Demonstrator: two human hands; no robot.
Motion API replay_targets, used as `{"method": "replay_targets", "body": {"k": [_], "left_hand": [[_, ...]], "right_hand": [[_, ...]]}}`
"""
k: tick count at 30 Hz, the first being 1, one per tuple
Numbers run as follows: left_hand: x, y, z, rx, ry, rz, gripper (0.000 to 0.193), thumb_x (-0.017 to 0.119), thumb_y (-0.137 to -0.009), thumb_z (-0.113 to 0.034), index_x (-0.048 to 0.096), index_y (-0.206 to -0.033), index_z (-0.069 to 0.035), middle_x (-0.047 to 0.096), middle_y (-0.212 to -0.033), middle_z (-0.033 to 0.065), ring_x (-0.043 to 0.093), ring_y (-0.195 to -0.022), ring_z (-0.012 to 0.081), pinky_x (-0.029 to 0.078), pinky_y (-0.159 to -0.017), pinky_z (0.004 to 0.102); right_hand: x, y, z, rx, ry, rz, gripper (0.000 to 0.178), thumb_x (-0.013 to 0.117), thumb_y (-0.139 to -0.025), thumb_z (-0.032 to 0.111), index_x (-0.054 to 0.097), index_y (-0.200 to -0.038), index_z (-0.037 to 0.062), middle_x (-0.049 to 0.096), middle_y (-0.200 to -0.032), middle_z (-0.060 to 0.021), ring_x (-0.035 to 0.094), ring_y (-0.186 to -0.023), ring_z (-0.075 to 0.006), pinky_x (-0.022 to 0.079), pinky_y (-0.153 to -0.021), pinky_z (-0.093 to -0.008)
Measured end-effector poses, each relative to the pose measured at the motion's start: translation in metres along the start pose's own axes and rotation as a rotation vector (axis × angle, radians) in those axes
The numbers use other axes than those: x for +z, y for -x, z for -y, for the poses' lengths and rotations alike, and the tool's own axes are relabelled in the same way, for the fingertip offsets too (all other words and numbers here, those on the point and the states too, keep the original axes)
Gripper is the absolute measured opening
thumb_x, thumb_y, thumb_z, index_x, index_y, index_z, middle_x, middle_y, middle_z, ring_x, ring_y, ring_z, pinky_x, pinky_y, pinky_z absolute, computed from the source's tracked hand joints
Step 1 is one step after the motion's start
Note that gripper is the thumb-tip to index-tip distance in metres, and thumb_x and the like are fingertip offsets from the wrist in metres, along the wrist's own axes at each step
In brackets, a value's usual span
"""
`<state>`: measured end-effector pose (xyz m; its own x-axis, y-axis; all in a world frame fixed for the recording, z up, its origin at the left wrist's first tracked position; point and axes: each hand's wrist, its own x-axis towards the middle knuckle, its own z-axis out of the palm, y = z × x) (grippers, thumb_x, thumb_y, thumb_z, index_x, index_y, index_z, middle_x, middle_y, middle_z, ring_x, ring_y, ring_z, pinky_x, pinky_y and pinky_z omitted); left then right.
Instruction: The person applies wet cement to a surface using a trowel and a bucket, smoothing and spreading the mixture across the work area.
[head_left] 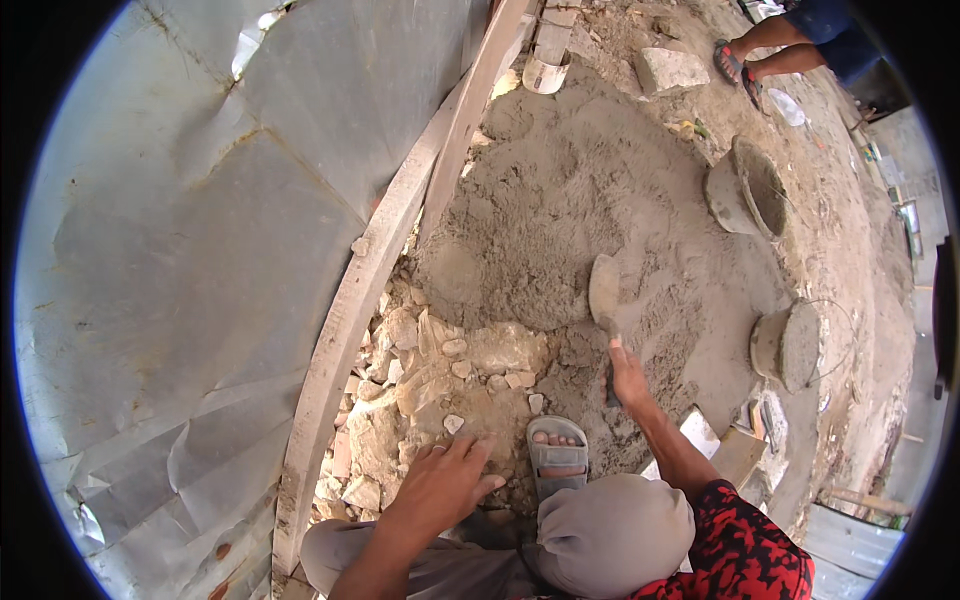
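My right hand [628,378] grips the handle of a trowel [604,288], whose blade lies on the wet grey mortar [560,200]. The mortar spreads over the ground ahead of me and to the right, rough in places and smoother elsewhere. Above the broken stones [430,350] near my knee hovers my left hand [450,483], with fingers apart and nothing in it. A small pale stone [453,424] lies just beyond its fingertips. My sandalled foot [558,452] stands at the near edge of the mortar.
Along the left, a dented sheet-metal wall [200,220] rises behind a long wooden beam [340,345]. Two mortar-crusted buckets, one tipped [745,190] and one nearer [787,345], sit at the right. Another person's legs [770,58] stand at the far right, by a stone block [671,70].
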<state>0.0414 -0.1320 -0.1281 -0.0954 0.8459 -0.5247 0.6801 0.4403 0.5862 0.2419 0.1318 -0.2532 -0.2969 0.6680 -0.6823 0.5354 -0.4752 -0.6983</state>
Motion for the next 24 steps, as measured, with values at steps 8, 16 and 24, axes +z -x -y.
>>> {"method": "replay_targets", "body": {"k": [8,16,24], "left_hand": [[0.004,-0.016,0.000,0.014,0.021,0.003,0.055,0.058,-0.091,-0.040,0.044,-0.133,-0.007,0.049,-0.131,0.0199,0.053,-0.113,0.0408,0.042,-0.097,0.0474],[0.006,-0.009,-0.005,-0.066,0.014,0.021,0.054,0.056,-0.092,-0.039,0.043,-0.133,-0.007,0.051,-0.127,0.0202,0.056,-0.109,0.0418,0.042,-0.096,0.0479],[0.007,-0.024,0.003,-0.049,-0.037,0.059,0.052,0.056,-0.092,-0.039,0.044,-0.131,-0.007,0.052,-0.125,0.0203,0.056,-0.107,0.0430,0.042,-0.095,0.0491]], "right_hand": [[0.136,-0.031,-0.014,-0.532,0.765,0.355,0.052,0.036,-0.099,0.046,0.049,-0.114,-0.0022,0.062,-0.094,-0.0304,0.062,-0.092,-0.0452,0.048,-0.082,-0.0516],[0.060,-0.130,0.142,-0.702,1.070,0.083,0.054,0.036,-0.100,0.043,0.051,-0.108,-0.0079,0.064,-0.084,-0.0285,0.065,-0.082,-0.0412,0.050,-0.076,-0.0497],[0.140,-0.069,0.179,-0.363,1.279,0.719,0.057,0.032,-0.099,0.039,0.059,-0.081,-0.0073,0.063,-0.077,-0.0229,0.064,-0.075,-0.0334,0.048,-0.074,-0.0481]]}}
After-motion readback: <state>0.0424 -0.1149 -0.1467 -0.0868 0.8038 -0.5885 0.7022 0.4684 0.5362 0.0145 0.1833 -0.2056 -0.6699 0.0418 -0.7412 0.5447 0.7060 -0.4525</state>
